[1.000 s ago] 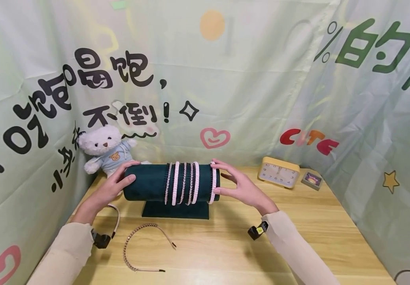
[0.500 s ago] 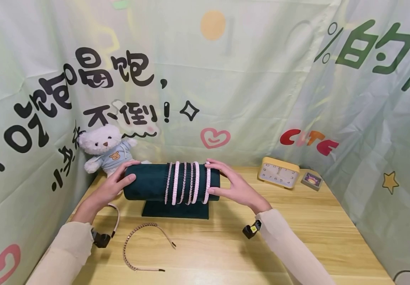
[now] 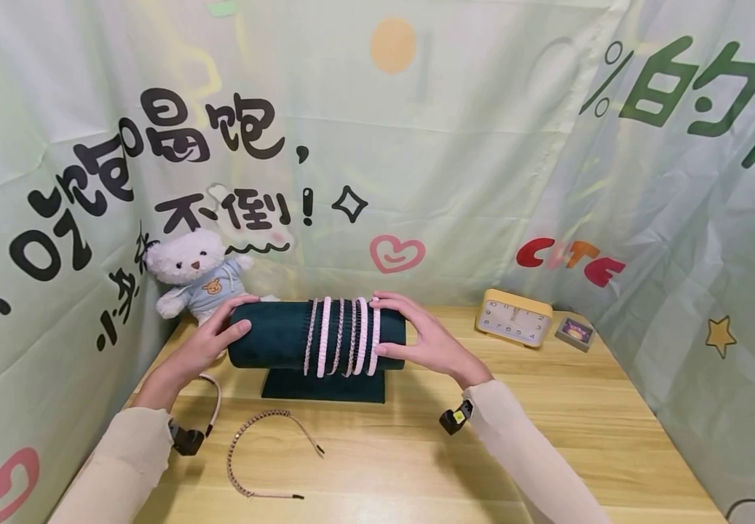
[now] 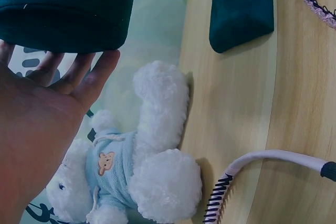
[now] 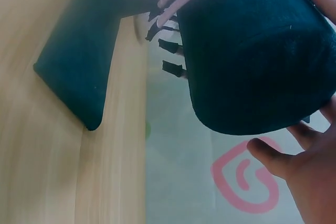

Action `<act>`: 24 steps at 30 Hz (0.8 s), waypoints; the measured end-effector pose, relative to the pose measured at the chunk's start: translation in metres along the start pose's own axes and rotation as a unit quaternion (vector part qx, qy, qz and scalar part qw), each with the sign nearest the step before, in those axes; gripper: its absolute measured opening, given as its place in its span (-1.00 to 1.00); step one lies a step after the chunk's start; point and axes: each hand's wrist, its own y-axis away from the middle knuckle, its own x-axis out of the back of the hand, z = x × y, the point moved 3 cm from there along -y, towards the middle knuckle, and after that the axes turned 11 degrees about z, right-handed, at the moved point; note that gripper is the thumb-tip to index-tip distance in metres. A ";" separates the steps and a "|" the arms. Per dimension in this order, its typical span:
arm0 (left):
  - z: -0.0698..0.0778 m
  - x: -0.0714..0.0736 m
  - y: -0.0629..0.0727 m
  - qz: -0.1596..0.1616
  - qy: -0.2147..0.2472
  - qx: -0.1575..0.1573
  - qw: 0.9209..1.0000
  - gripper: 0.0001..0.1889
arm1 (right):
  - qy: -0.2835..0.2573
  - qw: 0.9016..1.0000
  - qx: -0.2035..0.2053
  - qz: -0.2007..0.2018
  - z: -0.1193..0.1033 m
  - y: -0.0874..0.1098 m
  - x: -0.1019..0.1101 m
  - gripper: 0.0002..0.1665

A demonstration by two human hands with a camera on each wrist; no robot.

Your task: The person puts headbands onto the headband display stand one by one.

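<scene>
A dark green velvet roll stand (image 3: 269, 336) lies sideways on its base and carries several pale pink and braided headbands. My left hand (image 3: 212, 340) holds the roll's left end, thumb in front and fingers over the top. In the left wrist view, those fingers reach along the underside of the roll's end (image 4: 63, 9). With thumb and fingertips, my right hand (image 3: 431, 340) grips the rightmost pink headband (image 3: 375, 331), close beside another pink one (image 3: 361, 338). The right wrist view shows the roll's bare end (image 5: 262, 61) between thumb and fingers.
A braided headband (image 3: 236, 455) lies on the table in front of the stand. Another headband (image 3: 215, 400) is beside my left wrist. A white teddy bear (image 3: 187, 266) sits back left; a yellow clock (image 3: 515, 317) and small grey box (image 3: 574, 332) stand back right.
My right hand has moved left along the roll, sliding the rightmost pink headband from near the right end up close to its neighbour. The left hand stays put.
</scene>
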 end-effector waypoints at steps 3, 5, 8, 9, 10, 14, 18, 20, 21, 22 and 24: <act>0.000 0.000 0.000 -0.002 0.001 0.002 1.000 -0.45 | 0.002 1.000 0.002 0.001 -0.001 -0.001 -0.001 -0.22; 0.000 0.000 0.001 -0.002 0.000 0.004 1.000 -0.44 | 0.002 1.000 0.001 0.002 -0.001 -0.001 -0.001 -0.21; 0.000 0.000 0.001 -0.002 -0.001 0.002 1.000 -0.45 | -0.001 1.000 0.000 0.002 -0.001 -0.001 -0.002 -0.20; 0.001 0.000 0.001 -0.001 -0.001 0.002 1.000 -0.45 | -0.002 1.000 0.000 0.002 -0.001 -0.001 -0.002 -0.20; 0.001 0.000 0.001 -0.001 -0.001 0.001 1.000 -0.45 | -0.003 1.000 0.000 0.002 0.000 -0.001 -0.002 -0.20; 0.001 0.000 0.001 -0.001 -0.001 0.000 1.000 -0.45 | -0.014 1.000 -0.006 0.005 0.001 0.000 -0.003 -0.12; 0.000 -0.001 0.001 -0.003 0.006 0.002 1.000 -0.45 | -0.054 0.998 -0.032 0.009 0.007 0.004 -0.002 -0.05; 0.000 -0.001 0.000 -0.005 0.013 0.003 1.000 -0.45 | -0.081 0.995 -0.050 0.012 0.012 0.007 -0.003 -0.05; 0.000 -0.001 0.000 -0.006 0.016 0.004 1.000 -0.45 | -0.092 0.994 -0.056 0.012 0.016 0.008 -0.003 -0.05; 0.000 -0.001 0.000 -0.008 0.019 0.004 1.000 -0.46 | -0.102 0.993 -0.065 0.011 0.019 0.010 -0.003 -0.06; 0.000 -0.001 0.000 -0.010 0.021 0.005 1.000 -0.46 | -0.128 0.989 -0.079 0.006 0.024 0.012 -0.005 -0.06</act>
